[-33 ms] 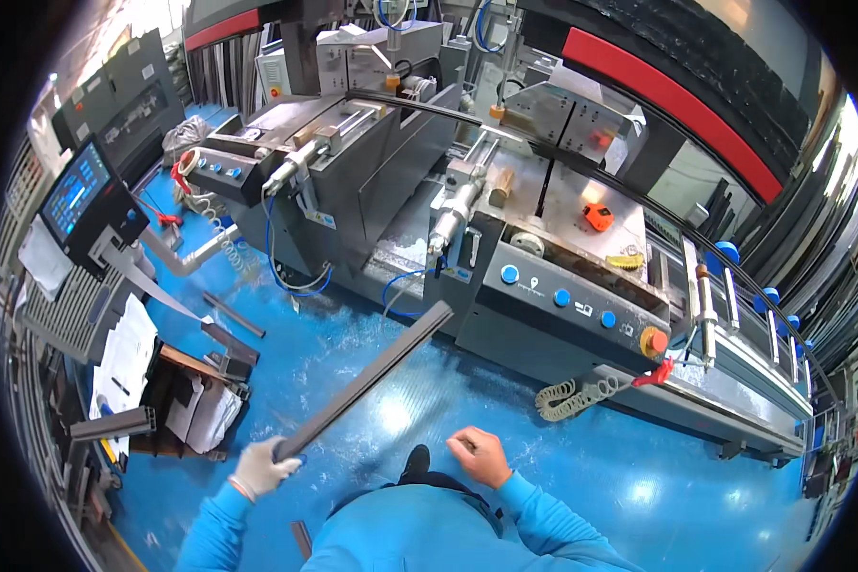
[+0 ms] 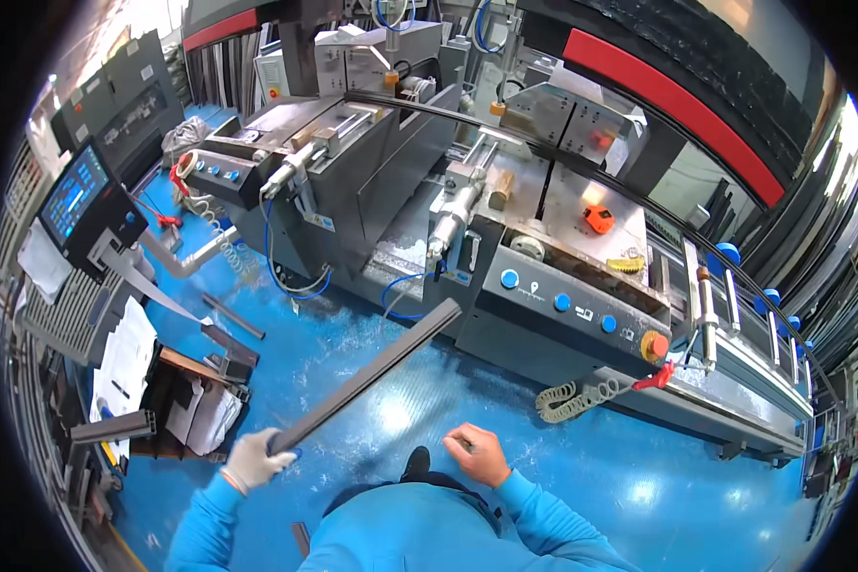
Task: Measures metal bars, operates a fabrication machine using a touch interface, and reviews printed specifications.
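Note:
My left hand (image 2: 255,461), in a whitish work glove, is wrapped round the near end of a long grey metal profile (image 2: 367,375). The profile slants up and away to the right, its far end in front of the saw machine. My bare right hand (image 2: 479,456) is curled closed in front of my body. A small dark bit shows between its thumb and fingers, too little to identify. Ahead of that hand stands the machine's control panel (image 2: 562,302), with blue buttons and an orange-red knob. An orange tape measure (image 2: 598,218) lies on the machine's metal bed above it.
A second machine head (image 2: 329,181) stands further left. At the left are a screen on an arm (image 2: 76,195), papers (image 2: 124,367) and a short profile offcut (image 2: 114,425). A coiled hose with a red air gun (image 2: 653,377) hangs at the right front. A yellow brush-like piece (image 2: 626,262) lies on the bed.
My left hand has shifted slightly up and left. The profile's far end has moved a little up and right. My right hand stays nearly in place.

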Motion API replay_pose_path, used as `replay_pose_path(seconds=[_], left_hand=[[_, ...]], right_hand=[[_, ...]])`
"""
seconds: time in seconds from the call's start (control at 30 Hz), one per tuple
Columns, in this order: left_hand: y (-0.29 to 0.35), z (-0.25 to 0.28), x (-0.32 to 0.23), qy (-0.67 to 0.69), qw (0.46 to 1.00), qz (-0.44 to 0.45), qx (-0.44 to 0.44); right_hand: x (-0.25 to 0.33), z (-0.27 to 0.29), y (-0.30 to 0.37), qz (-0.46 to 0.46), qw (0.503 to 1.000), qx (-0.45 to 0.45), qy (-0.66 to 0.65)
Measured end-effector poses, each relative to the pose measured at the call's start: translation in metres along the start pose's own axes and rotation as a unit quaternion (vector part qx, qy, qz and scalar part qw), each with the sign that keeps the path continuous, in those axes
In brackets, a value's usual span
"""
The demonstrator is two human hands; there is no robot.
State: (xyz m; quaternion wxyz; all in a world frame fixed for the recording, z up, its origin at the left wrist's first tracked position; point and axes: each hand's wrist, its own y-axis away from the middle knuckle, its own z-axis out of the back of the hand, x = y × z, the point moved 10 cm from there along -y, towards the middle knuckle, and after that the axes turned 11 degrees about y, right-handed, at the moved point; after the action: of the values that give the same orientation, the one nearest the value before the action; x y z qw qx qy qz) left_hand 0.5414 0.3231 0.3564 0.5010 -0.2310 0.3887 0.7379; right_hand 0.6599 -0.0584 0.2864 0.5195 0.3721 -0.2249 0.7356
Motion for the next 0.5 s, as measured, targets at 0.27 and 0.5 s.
replay_pose_path(seconds=[0.27, 0.5], left_hand=[[-0.125, 0.093, -0.140, -0.239, 0.945, -0.220, 0.027], [-0.248, 0.110, -0.233, -0.290, 0.825, -0.479, 0.080]], right_hand=[[0.208, 0.068, -0.107, 0.360, 0.933, -0.017, -0.004], [0.317, 0.086, -0.221, 0.402, 0.864, -0.080, 0.293]])
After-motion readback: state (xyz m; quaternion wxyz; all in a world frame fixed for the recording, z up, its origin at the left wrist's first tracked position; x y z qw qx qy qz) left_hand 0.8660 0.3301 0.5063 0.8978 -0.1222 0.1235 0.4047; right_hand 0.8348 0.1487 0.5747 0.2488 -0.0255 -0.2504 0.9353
